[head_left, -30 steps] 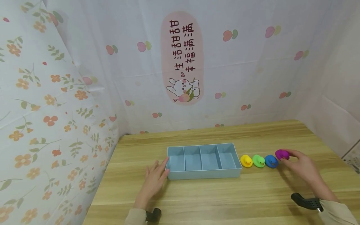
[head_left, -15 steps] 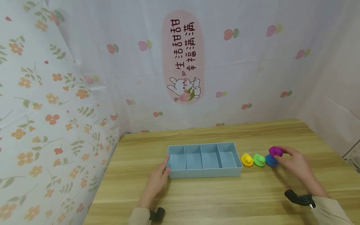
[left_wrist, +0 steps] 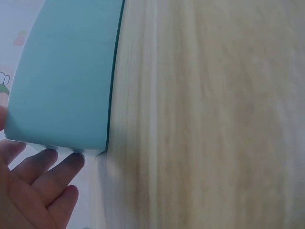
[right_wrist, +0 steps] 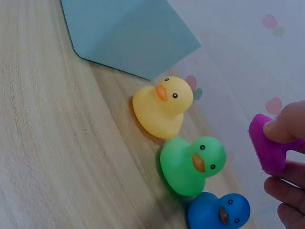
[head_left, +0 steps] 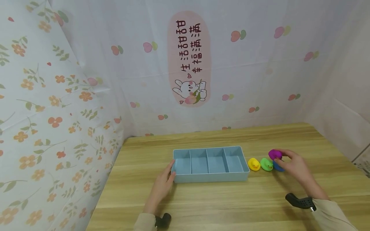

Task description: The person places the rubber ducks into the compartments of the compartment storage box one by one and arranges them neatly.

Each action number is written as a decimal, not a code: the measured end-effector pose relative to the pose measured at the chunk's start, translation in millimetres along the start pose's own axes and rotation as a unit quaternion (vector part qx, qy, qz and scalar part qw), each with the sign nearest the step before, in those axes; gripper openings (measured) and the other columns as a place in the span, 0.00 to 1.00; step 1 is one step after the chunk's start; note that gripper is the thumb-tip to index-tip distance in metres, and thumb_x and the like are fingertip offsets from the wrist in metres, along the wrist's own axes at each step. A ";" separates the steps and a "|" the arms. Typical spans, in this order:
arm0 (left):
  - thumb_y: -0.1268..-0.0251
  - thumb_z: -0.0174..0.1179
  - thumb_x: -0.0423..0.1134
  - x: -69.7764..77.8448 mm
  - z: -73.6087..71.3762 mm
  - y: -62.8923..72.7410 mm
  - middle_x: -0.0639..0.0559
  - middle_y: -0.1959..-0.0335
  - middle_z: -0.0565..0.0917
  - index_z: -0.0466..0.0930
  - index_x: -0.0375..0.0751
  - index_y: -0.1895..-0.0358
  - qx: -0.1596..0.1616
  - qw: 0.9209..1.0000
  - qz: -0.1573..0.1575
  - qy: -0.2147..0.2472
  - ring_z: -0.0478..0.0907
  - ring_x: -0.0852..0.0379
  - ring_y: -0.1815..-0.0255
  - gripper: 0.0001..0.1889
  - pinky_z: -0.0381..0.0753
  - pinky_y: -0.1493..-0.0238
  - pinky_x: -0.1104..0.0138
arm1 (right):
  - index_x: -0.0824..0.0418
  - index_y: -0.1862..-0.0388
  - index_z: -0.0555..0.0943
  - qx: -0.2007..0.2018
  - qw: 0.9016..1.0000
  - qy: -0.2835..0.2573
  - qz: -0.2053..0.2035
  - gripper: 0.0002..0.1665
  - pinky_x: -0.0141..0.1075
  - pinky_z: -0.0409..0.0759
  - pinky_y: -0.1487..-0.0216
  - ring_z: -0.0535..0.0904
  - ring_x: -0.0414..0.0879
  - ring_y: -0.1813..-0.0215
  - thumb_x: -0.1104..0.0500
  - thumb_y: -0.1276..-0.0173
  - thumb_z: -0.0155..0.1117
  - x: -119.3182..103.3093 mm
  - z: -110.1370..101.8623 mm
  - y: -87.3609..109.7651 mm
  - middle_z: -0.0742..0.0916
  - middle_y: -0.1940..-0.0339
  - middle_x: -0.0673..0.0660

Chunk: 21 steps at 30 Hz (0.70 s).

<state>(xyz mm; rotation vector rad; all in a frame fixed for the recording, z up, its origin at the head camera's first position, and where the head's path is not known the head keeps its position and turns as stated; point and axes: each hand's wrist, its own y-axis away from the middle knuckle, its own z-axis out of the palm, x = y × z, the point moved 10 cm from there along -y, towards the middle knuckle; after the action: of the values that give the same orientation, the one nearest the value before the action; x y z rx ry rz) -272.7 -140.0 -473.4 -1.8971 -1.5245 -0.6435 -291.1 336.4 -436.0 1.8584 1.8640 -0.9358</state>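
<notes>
My right hand [head_left: 297, 166] pinches a purple rubber duck [head_left: 275, 155] between thumb and fingers. In the right wrist view that purple duck [right_wrist: 269, 145] is off the table, beside the row of ducks. A blue rubber duck [head_left: 279, 166] sits partly hidden below the right hand. To its left stand a green rubber duck [head_left: 266, 164] and a yellow one, a rubber duck [head_left: 254, 164] close to the box. My left hand [head_left: 160, 187] rests its fingers against the left end of a light blue box [head_left: 211, 178] with several compartments. Fingertips [left_wrist: 76, 158] touch the end wall in the left wrist view.
The wood-grain table [head_left: 219, 205] carries the box and ducks. Behind it hangs a white patterned cloth [head_left: 245, 70], and a floral cloth [head_left: 57, 128] hangs at the left. Each wrist wears a black camera mount [head_left: 300, 202].
My right hand has carried the purple duck leftward, from right of the blue duck to above the gap between blue and green. The left hand's fingers have drawn together at the box end.
</notes>
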 end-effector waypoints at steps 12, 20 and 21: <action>0.26 0.47 0.43 3.5 -3.1 0.7 0.35 0.34 0.71 0.61 0.45 0.28 0.013 1.000 0.003 0.005 0.72 0.35 0.38 0.25 0.71 0.37 0.43 | 0.71 0.39 0.72 -0.019 1.000 -0.002 0.006 0.31 0.66 0.68 0.48 0.69 0.71 0.41 0.52 0.34 0.63 -8.9 16.3 -3.6 0.78 0.45 0.75; 0.25 0.46 0.48 7.7 -2.4 0.0 0.33 0.35 0.71 0.61 0.42 0.29 0.017 1.000 0.011 0.000 0.72 0.35 0.38 0.26 0.72 0.38 0.44 | 0.69 0.41 0.74 -0.013 1.000 -0.011 -0.013 0.28 0.63 0.69 0.49 0.72 0.68 0.43 0.54 0.35 0.65 -24.2 20.0 -4.7 0.80 0.47 0.73; 0.25 0.46 0.47 8.3 -2.2 -0.1 0.32 0.35 0.71 0.62 0.41 0.29 0.018 1.000 0.013 -0.004 0.73 0.35 0.38 0.26 0.72 0.38 0.44 | 0.69 0.40 0.74 -0.016 1.000 -0.012 -0.013 0.28 0.64 0.69 0.49 0.72 0.68 0.43 0.54 0.35 0.64 -25.4 21.1 -5.1 0.80 0.47 0.73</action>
<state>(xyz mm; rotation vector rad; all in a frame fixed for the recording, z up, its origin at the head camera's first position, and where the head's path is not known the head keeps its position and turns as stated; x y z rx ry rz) -271.1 -136.0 -466.0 -1.8902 -1.5037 -0.5938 -298.3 303.9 -433.4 1.8015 1.8820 -0.9265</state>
